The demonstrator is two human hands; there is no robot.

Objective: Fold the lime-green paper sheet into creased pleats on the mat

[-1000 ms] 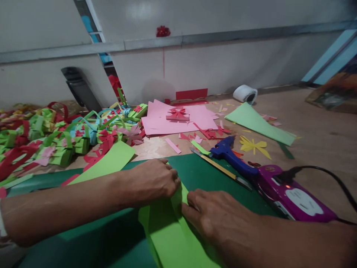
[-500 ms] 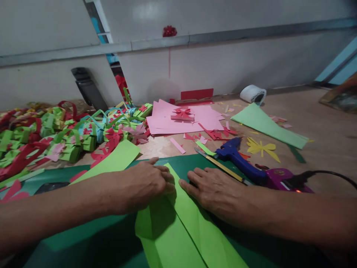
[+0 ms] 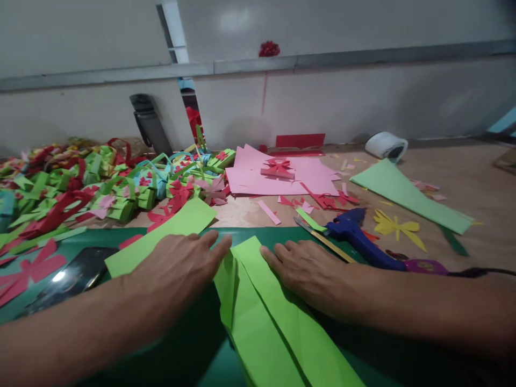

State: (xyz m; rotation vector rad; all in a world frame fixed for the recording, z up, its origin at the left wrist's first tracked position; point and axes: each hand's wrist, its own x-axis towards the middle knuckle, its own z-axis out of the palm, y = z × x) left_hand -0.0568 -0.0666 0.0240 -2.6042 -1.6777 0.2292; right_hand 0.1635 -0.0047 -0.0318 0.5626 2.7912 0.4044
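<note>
Our left hand [image 3: 181,263] has slid off the top of the folded green paper [image 3: 258,328] to its left side, while our right hand [image 3: 306,269] stays by the right edge. The left fingers are loosely bent and slightly blurred, the thumb pointing at the crease; we cannot tell whether they grip it. On the right, the fingers lie low with a narrow gap to the thumb, whose tip rests at the paper's edge. That paper, smooth and matte, lies between our hands, its long flaps nearly meeting along a slanting seam. Beside our left wrist we see a flat green strip [image 3: 173,228] and a glossy black phone [image 3: 76,274]. Past our right hand lie a slim yellow knife [image 3: 332,246] and a blue plastic glue gun [image 3: 363,242]. Beneath the work is a smooth dark green mat [image 3: 201,349], laid over a brown tabletop [image 3: 487,188]. Farther back we find small paper baskets [image 3: 124,207] heaped at left, pink sheets [image 3: 245,174] and a white roll [image 3: 385,146]. A grey bottle [image 3: 151,126] leans by the pale wall [image 3: 342,102], which a metal rail [image 3: 363,58] crosses.
</note>
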